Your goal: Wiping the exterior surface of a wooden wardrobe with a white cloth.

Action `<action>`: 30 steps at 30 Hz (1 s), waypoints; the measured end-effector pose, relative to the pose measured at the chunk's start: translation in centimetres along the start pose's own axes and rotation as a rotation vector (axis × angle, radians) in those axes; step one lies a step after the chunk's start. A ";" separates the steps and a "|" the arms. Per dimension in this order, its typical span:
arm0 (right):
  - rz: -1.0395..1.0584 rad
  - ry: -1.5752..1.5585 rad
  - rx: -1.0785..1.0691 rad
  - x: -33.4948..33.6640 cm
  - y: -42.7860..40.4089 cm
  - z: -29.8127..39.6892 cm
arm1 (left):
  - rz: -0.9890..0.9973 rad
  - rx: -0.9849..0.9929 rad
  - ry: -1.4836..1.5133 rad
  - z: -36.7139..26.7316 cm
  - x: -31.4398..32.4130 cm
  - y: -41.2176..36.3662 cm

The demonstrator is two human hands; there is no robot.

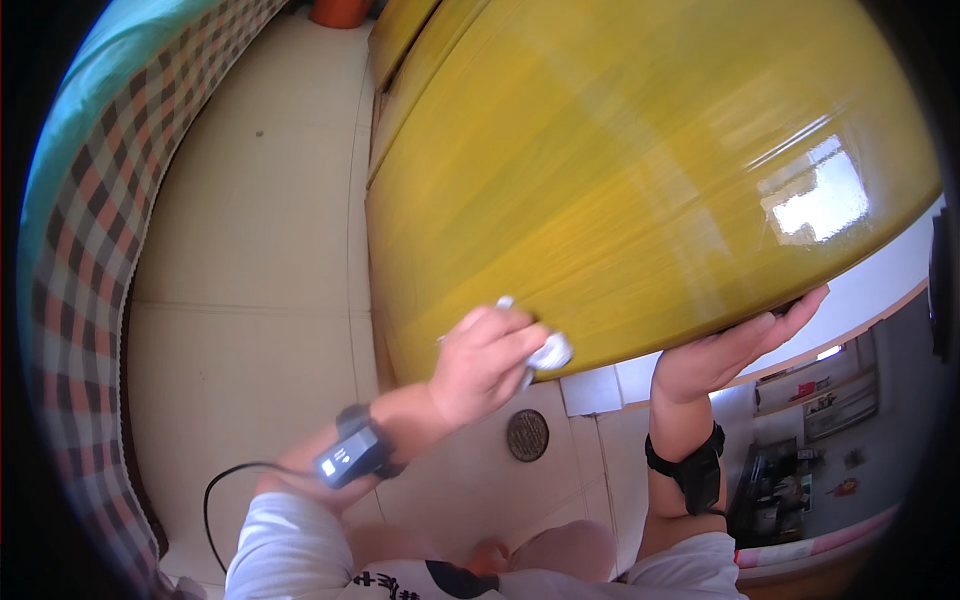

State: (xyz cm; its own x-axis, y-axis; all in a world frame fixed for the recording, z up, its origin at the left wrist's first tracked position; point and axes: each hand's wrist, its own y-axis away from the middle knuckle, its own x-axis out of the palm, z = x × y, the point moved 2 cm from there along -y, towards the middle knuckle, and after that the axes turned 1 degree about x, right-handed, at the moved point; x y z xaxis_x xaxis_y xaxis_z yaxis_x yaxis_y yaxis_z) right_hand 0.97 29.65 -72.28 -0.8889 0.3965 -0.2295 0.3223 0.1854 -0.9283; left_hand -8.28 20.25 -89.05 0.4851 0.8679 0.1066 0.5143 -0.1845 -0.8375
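Observation:
A large glossy yellow wooden door or panel (600,172) fills the upper right, with light reflected on its surface. My left hand (487,360) is closed around a crumpled white cloth or tissue (550,352) near the panel's lower left corner. Whether the cloth touches the surface cannot be told. My right hand (739,349) lies along the panel's lower edge, fingers extended and partly hidden behind it. Both forearms wear black straps; the left one bears a small device (349,457) with a cable.
Beige floor tiles (240,225) run between the panel and a bed with a checked cloth skirt (97,217) at the left. An orange container (340,11) stands at the top. A round dark drain cover (528,435) lies below my left hand. Shelves (840,405) appear at the right.

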 end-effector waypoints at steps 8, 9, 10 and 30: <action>-0.008 -0.066 0.072 0.2 0.3 -0.5 | 0.044 -0.109 0.226 -0.3 0.1 -1.6; -0.017 -0.065 0.077 0.4 0.4 -0.3 | 0.035 -0.236 0.282 -0.4 0.0 -0.7; -0.026 -0.079 0.060 0.6 0.5 -0.1 | 0.041 -0.230 0.277 0.0 0.0 -0.7; -0.011 -0.338 0.178 0.2 0.5 -0.8 | 0.013 -0.793 0.548 -0.8 0.8 -2.3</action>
State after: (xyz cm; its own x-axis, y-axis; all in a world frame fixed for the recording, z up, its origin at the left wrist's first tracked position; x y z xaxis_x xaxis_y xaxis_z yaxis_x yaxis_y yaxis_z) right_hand 1.17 30.53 -72.56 -0.9587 0.0708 -0.2754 0.2772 0.0170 -0.9607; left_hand -8.48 20.96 -86.63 0.6539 0.5649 0.5033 0.7373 -0.6250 -0.2564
